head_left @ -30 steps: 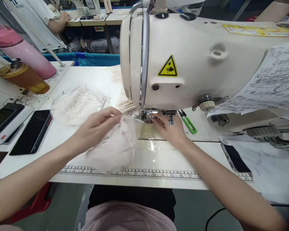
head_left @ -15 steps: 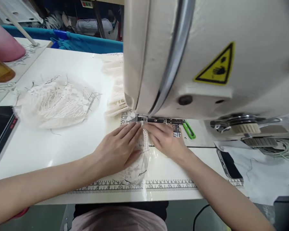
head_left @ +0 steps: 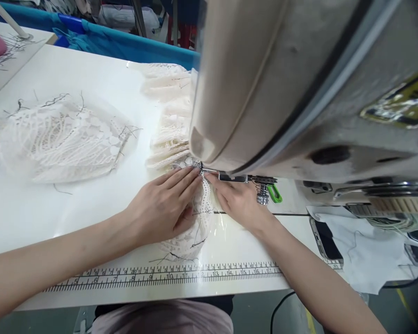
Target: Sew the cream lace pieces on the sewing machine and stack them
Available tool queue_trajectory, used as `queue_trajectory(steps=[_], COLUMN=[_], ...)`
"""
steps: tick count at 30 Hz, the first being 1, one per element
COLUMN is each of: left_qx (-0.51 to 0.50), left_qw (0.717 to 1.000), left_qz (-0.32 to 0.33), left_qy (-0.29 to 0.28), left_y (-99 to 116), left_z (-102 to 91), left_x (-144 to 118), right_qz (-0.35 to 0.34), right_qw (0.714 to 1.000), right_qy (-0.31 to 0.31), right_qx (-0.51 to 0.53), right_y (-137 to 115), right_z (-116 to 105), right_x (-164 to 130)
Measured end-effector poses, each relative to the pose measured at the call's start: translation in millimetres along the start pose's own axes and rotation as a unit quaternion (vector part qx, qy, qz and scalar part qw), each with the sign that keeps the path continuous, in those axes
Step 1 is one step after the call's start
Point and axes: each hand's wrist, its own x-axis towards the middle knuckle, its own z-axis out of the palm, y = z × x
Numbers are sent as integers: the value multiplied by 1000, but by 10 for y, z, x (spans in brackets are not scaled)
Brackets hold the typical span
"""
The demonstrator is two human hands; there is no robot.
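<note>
Cream lace fabric [head_left: 202,204] runs under the head of a sewing machine [head_left: 244,88], with its gathered part [head_left: 169,120] lying behind the needle area. My left hand [head_left: 162,204] rests flat on the lace just left of the presser foot, fingers stretched forward. On the right of the foot, my right hand [head_left: 238,199] lies with its fingers extended along the lace edge. Its fingertips are partly hidden by the machine's metal parts. Loose dark threads trail from the lace's near end.
Another lace piece [head_left: 66,144] with thread ends lies on the left of the white table. Green thread snips [head_left: 274,194] sit beside the machine base. At right are a phone [head_left: 325,239] and white cloth [head_left: 372,260]. A printed ruler [head_left: 230,273] follows the front edge.
The view has shifted closer to the machine, whose head fills more of the right side. Both hands stay beside the presser foot, and the near end of the lace sits slightly farther forward.
</note>
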Motion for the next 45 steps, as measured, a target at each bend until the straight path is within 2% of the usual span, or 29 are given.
queue_trajectory(steps=[3,9,16,24,27,31,33,35,38,40,43,45], left_qx=[1,28,18,35,54,74,68,51,70,110,115,74], left_qw=[1000,999,1000,999,998,996,995,987,954,940,955,983], left_qz=[-1,7,4,10,20,31,66,152,291,321,274,166], left_qy=[-8,-17,-14,-17,-21,-26,-2,20,-12,-41,-28,-14], left_y=[-1,6,10,7,3,13,35,71,144,192,233,228], left_z=[-6,-25,-35,-40,-45,-143,-242,-350,-454,-466,-460,-496], left_x=[2,16,29,16,25,67,68,23,-143,-286,-433,-443], right_qz=[4,-25,-17,13,-17,-100,-158,-196,-211,-217,-228,-229], right_qw=[1000,999,1000,996,994,984,974,966,961,958,952,950], right_qy=[-3,30,21,78,98,146,158,152,133,127,122,112], right_qx=[0,0,-10,-44,-44,-3,37,77,119,137,162,180], right_y=[-4,-4,-27,-112,-88,-37,-28,-27,-18,1,31,40], right_z=[-5,19,-50,-56,-77,-133,-146,-136,-84,-47,-26,-37], right_x=[-1,7,33,-83,-84,-45,-31,-25,-27,-31,-36,-36])
